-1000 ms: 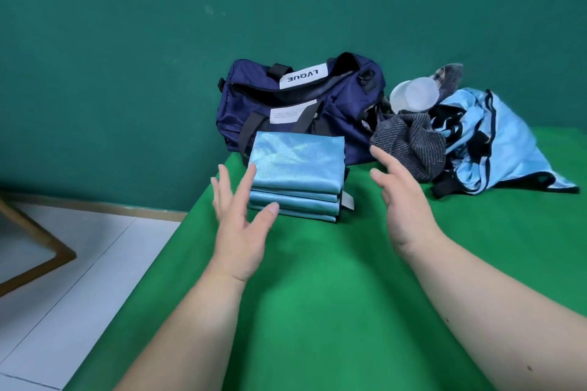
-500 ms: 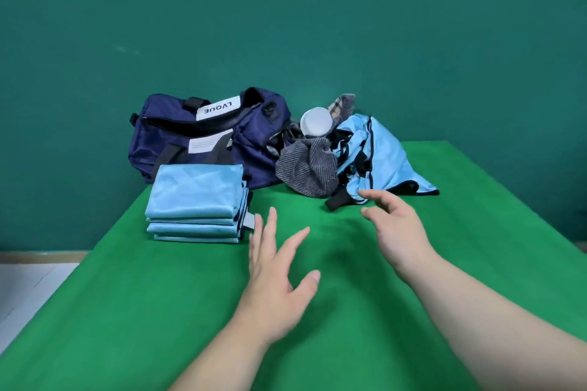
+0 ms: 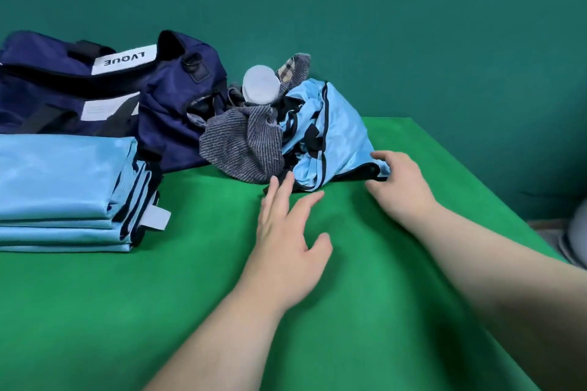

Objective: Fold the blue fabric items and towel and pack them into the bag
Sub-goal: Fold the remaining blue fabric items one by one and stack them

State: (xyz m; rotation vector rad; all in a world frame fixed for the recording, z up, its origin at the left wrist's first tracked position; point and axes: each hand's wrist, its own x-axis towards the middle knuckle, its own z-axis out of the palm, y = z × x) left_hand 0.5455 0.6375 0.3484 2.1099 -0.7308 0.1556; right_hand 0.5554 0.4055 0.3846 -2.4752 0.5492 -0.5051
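Observation:
A stack of folded light-blue fabric items (image 3: 63,187) lies at the left of the green table. Behind it stands a navy duffel bag (image 3: 133,86) with a white label. To the bag's right is a heap: a grey striped towel (image 3: 244,146) and a crumpled light-blue garment with black trim (image 3: 333,133). My right hand (image 3: 397,181) grips the black-trimmed hem of that garment at its right corner. My left hand (image 3: 286,232) hovers with fingers spread just in front of the heap, fingertips close to the garment's near edge.
A white round lid or cup (image 3: 260,84) and a plaid cloth (image 3: 295,68) sit on top of the heap. The green table (image 3: 190,311) ends at the right, where a floor and a grey object (image 3: 576,232) show. A teal wall stands behind.
The view has swung right and closer to the heap. Both hands moved forward from the folded stack; my right hand now holds the crumpled garment's hem, and my left has neared its edge.

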